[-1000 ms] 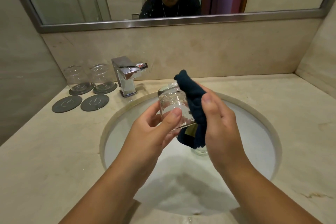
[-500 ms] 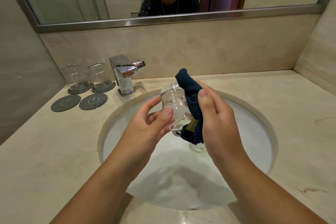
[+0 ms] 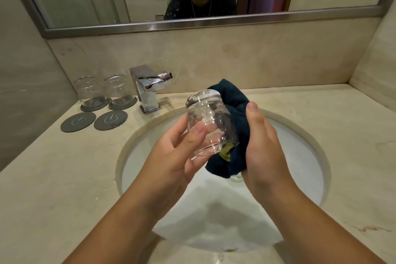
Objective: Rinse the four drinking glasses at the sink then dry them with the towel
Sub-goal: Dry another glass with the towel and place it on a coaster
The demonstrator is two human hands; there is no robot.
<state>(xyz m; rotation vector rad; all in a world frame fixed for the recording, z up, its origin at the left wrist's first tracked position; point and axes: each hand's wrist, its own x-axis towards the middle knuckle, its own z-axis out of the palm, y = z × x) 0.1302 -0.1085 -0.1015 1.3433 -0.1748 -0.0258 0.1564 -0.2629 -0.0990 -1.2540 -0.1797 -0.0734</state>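
Glass [image 3: 209, 122] in left hand [image 3: 171, 156]; towel [image 3: 235, 118] in right hand [image 3: 263, 148]

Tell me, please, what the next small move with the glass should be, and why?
Probably turn the glass in the left hand against the towel, since the right hand presses the cloth to one side of it only, so the other side seems unwiped.

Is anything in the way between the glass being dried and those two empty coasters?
Nothing visible does. The glass, held by the left hand over the sink, has only its rim and counter between it and the nearer bare coaster. The faucet stands behind that path, not across it.
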